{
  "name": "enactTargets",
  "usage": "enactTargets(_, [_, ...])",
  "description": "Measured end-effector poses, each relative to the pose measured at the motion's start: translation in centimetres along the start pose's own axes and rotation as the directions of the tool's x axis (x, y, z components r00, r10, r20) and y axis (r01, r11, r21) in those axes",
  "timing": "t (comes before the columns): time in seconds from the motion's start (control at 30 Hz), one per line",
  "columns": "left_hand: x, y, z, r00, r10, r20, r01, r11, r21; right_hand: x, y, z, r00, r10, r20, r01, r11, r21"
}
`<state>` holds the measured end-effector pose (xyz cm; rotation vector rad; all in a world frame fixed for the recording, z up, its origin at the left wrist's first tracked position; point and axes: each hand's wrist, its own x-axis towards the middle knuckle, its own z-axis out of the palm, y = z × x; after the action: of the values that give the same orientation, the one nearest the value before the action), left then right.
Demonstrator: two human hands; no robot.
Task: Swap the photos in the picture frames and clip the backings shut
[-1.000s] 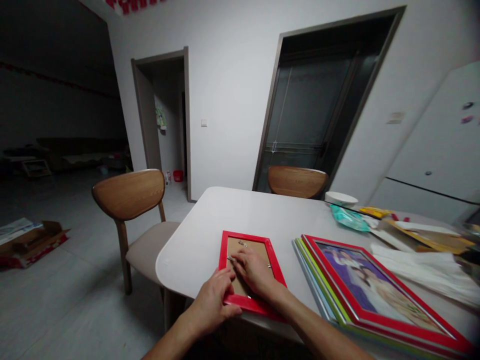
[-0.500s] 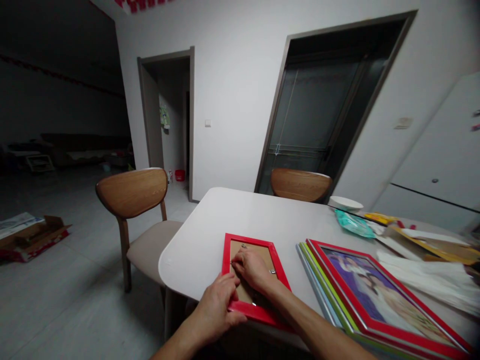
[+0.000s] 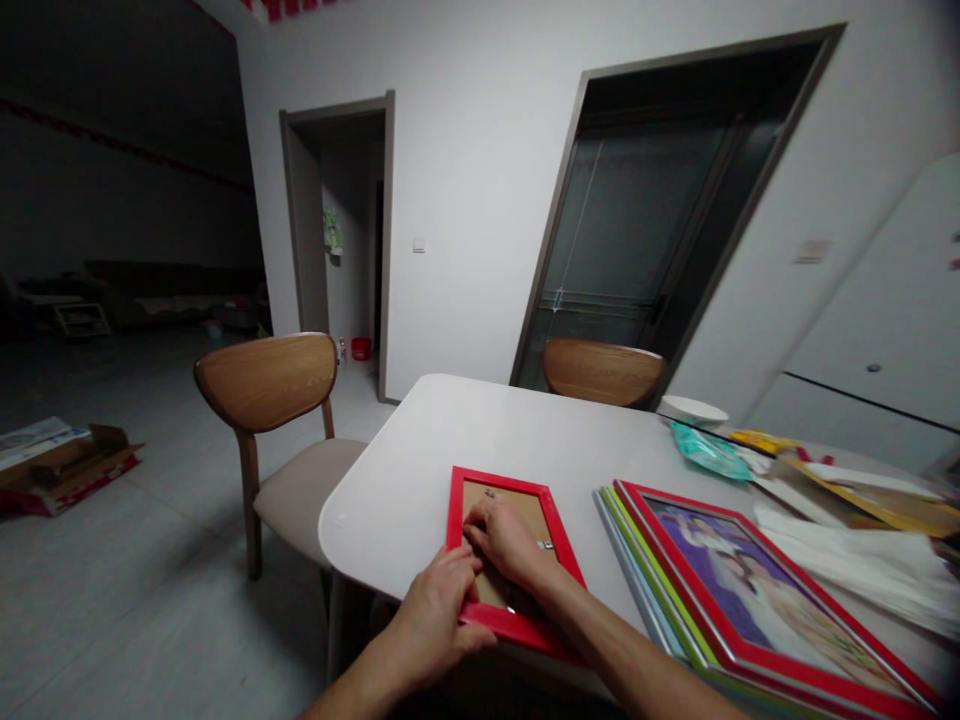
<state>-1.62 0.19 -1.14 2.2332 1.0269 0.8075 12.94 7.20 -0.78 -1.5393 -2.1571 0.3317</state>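
A red picture frame [image 3: 561, 526] lies face down near the table's front edge, its brown backing board [image 3: 521, 505] showing. My left hand [image 3: 442, 600] grips the frame's near left corner, thumb against the near side and fingers over the left side. Over the backing, my right hand [image 3: 501, 535] has its fingers pinched together at the board's left edge; what lies between them is hidden. A small metal clip [image 3: 546, 545] shows at the board's right edge, and another metal fitting [image 3: 490, 493] near its far end.
To the right is a stack of frames, topped by a red-framed photo [image 3: 757, 590]. Beyond it are a teal packet [image 3: 709, 450], a white bowl [image 3: 694, 410] and white wrapping [image 3: 862, 560]. Wooden chairs [image 3: 270, 385] stand at the white table [image 3: 420, 450].
Both hands stay in nearly the same place on the frame, with the right fingers shifted very slightly. The whole view has moved a little.
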Motion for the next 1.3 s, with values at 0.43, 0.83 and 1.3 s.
enactTargets(0.43, [-0.2,0.0,0.0,1.000,-0.021,0.018,0.021,0.999,0.048,3.6,4.7,-0.7,0.946,0.291,-0.143,-0.303,0.950,-0.070])
enactTargets(0.83, [-0.4,-0.4,0.6,1.000,-0.023,0.001,0.023,0.998,0.055,4.7,5.6,-1.1,0.937,0.343,-0.070,-0.349,0.933,-0.092])
enactTargets(1.3, [-0.4,1.3,-0.4,0.990,-0.080,0.116,0.057,0.980,0.190,2.7,6.2,-3.2,0.910,0.381,-0.161,-0.350,0.917,0.193])
